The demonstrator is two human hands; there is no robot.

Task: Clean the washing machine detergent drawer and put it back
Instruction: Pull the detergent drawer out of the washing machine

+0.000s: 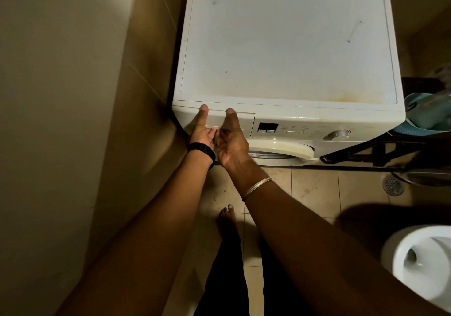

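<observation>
The white washing machine (288, 47) stands in front of me. Its detergent drawer (245, 122) sits flush in the top left of the front panel. My left hand (202, 131) and my right hand (231, 142) are side by side on the drawer front, palms up. Both thumbs press against the drawer's upper edge. The fingers of both hands curl under into the handle recess and are hidden there. My left wrist has a black band and my right wrist a metal bangle.
To the right of the drawer are a small display (267, 127) and a dial (339, 135), with the round door (280, 150) below. A wall runs close on the left. A toilet (422, 262), a floor drain (393, 185) and a dark rack with teal cloth (429, 115) are to the right.
</observation>
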